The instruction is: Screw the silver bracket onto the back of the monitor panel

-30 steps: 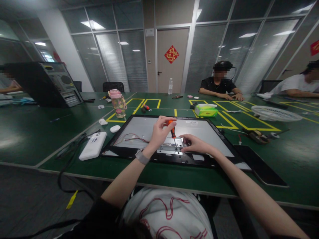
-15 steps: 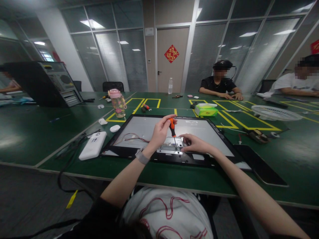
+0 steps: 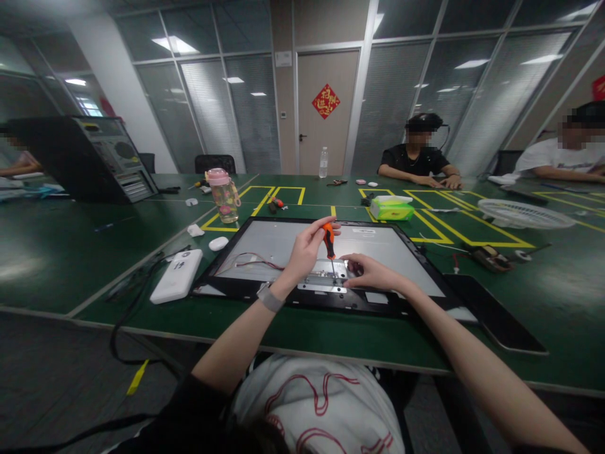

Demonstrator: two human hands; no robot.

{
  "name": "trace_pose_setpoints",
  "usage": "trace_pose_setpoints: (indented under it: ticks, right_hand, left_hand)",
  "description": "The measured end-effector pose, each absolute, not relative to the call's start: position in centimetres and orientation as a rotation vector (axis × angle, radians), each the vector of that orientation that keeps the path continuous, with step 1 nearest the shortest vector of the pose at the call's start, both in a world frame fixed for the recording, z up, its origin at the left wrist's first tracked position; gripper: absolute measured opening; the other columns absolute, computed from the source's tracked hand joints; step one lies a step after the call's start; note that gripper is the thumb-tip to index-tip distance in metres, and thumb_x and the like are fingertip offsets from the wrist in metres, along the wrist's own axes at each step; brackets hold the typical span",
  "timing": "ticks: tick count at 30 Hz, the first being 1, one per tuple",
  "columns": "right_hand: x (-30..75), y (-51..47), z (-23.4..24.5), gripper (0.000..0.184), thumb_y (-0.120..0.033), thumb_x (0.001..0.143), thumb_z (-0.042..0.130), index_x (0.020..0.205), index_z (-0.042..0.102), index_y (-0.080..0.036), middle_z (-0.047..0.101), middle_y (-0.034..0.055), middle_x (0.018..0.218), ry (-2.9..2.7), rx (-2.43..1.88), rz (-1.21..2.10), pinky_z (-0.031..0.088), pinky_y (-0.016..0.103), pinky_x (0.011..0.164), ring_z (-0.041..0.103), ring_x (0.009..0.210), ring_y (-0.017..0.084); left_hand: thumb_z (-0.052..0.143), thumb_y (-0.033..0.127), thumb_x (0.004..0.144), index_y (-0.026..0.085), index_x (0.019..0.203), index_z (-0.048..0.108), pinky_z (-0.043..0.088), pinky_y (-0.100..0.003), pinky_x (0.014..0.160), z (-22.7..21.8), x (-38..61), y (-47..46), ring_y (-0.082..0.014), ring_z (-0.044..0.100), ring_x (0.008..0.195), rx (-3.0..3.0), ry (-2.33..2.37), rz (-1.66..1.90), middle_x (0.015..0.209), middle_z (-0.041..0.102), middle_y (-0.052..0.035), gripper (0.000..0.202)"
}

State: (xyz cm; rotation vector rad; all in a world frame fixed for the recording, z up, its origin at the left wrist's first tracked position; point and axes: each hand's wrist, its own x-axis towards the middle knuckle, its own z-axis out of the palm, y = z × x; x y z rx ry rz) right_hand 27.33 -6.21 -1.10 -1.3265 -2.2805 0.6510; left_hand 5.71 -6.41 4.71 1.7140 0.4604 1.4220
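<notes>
A flat display panel (image 3: 278,243) with a black frame lies on the green table in front of me. My left hand (image 3: 309,243) grips the orange and black handle of a screwdriver (image 3: 329,241), which stands nearly upright with its tip down on a metal bracket (image 3: 321,288) near the panel's front edge. My right hand (image 3: 371,272) is at the bracket's right end, thumb and fingers curled around a small part there; what exactly it pinches is hidden. Thin wires (image 3: 258,258) run across the panel to the left of the bracket.
Left of the panel lie a white power bank (image 3: 176,276) and a white oval case (image 3: 218,244). A pink-lidded bottle (image 3: 223,195) stands behind them. Beyond the panel is a green tissue pack (image 3: 391,209); a black slab (image 3: 496,312) lies at right. A co-worker (image 3: 420,154) sits across the table.
The screwdriver's handle has shifted slightly right and turned a little in my left hand. My right hand stays in place at the bracket.
</notes>
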Motion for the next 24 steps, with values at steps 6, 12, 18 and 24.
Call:
trace_pose_setpoints:
  ticks: [6,12,18,24]
  right_hand:
    - [27.22,-6.21,-1.05,0.068,-0.046,0.067,0.075,0.123,0.056,-0.014,0.056,0.0034,0.085,-2.262,-1.336,0.675,0.043,0.031,0.070,0.052,0.078,0.019]
    - [27.14,-6.33,-0.96,0.067,-0.045,0.066,0.075,0.123,0.057,-0.014,0.056,0.0034,0.086,-2.252,-1.368,0.676,0.044,0.032,0.071,0.052,0.077,0.019]
    - [27.38,-6.10,-1.36,0.069,-0.048,0.067,0.074,0.126,0.055,-0.016,0.056,0.0036,0.088,-2.263,-1.361,0.675,0.043,0.032,0.073,0.052,0.080,0.019]
    - [27.44,-6.09,-1.39,0.068,-0.048,0.067,0.074,0.125,0.056,-0.017,0.057,0.0035,0.089,-2.256,-1.355,0.666,0.043,0.031,0.072,0.052,0.079,0.019]
  left_hand:
    - [0.063,0.029,0.083,0.020,0.108,0.067,0.050,-0.026,0.078,4.47,5.90,-6.39,-0.0134,0.062,0.084,1.768,0.568,1.488,0.094,0.064,-0.0047,0.026]
    - [0.050,0.026,0.090,0.020,0.109,0.068,0.048,-0.028,0.084,4.77,5.73,-6.54,-0.0147,0.060,0.091,1.795,0.527,1.490,0.092,0.062,-0.0049,0.027]
    - [0.060,0.029,0.085,0.021,0.101,0.070,0.048,-0.025,0.073,4.83,5.70,-6.59,-0.0126,0.058,0.081,1.800,0.636,1.550,0.090,0.061,-0.0037,0.021]
    - [0.051,0.028,0.091,0.021,0.105,0.069,0.047,-0.028,0.083,4.94,5.64,-6.58,-0.0142,0.060,0.090,1.809,0.566,1.557,0.094,0.063,-0.0047,0.024]
